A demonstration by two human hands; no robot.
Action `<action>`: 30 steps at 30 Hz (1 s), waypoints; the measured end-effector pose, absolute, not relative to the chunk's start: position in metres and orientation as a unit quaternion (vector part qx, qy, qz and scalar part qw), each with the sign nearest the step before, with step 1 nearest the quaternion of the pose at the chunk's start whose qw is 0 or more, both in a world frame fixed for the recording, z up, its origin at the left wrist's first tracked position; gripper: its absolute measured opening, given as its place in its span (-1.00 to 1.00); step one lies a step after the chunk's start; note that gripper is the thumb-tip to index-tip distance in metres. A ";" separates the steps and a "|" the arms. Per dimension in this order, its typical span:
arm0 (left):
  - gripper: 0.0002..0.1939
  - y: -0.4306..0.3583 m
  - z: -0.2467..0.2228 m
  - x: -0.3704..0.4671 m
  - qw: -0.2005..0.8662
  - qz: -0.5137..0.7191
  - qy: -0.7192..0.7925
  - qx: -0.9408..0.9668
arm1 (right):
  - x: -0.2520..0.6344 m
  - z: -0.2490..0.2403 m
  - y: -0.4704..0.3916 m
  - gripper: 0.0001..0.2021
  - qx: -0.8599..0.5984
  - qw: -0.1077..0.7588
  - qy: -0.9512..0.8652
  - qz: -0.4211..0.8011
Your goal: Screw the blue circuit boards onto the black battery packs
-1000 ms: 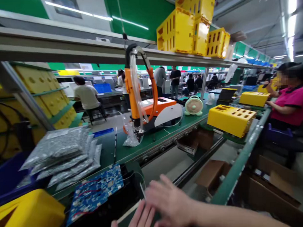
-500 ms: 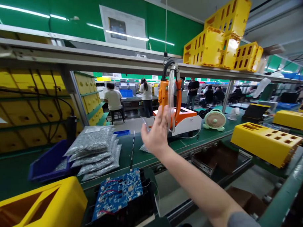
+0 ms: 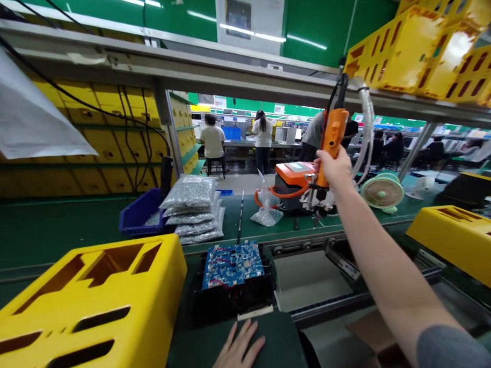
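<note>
My right hand (image 3: pixel 337 167) is wrapped round an orange electric screwdriver (image 3: pixel 333 135), which hangs from above with a black cable and a clear hose. The tool tilts slightly, its tip pointing down over the bench. My left hand (image 3: pixel 237 352) lies with fingers spread on a dark green surface (image 3: pixel 275 338) at the bottom. Just beyond it sits a blue circuit board (image 3: pixel 233 264) with red wires, in a black housing (image 3: pixel 233 302). To the left of that hand stands a large yellow slotted casing (image 3: pixel 124 301).
Silver packets (image 3: pixel 193 199) are stacked beside a blue bin (image 3: pixel 139 214). A clear plastic bag (image 3: pixel 266 213) lies near an orange-topped machine (image 3: pixel 294 177). A green fan (image 3: pixel 382 192) and another yellow casing (image 3: pixel 459 246) are to the right. Several people are in the background.
My right hand has closed round the screwdriver and drawn it down toward the bench, tilting it. My left hand has come into view at the bottom. The view has shifted.
</note>
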State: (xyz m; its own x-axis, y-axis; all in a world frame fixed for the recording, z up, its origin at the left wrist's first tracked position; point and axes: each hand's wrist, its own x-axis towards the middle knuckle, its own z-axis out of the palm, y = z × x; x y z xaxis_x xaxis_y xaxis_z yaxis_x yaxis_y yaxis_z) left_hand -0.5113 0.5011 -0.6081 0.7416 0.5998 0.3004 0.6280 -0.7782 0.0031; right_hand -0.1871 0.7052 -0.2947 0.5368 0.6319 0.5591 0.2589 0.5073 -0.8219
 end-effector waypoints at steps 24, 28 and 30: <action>-0.50 0.495 -0.616 -0.450 -0.096 -0.159 -0.398 -0.898 | -0.253 -0.280 0.614 -0.84 -0.335 0.704 -0.529 0.335; -0.49 0.496 -0.614 -0.437 -0.113 -0.150 -0.400 -0.897 | -0.254 -0.287 0.618 -0.81 -0.337 0.720 -0.517 0.318; -0.48 0.496 -0.616 -0.429 -0.118 -0.155 -0.394 -0.898 | -0.256 -0.292 0.617 -0.80 -0.336 0.725 -0.515 0.309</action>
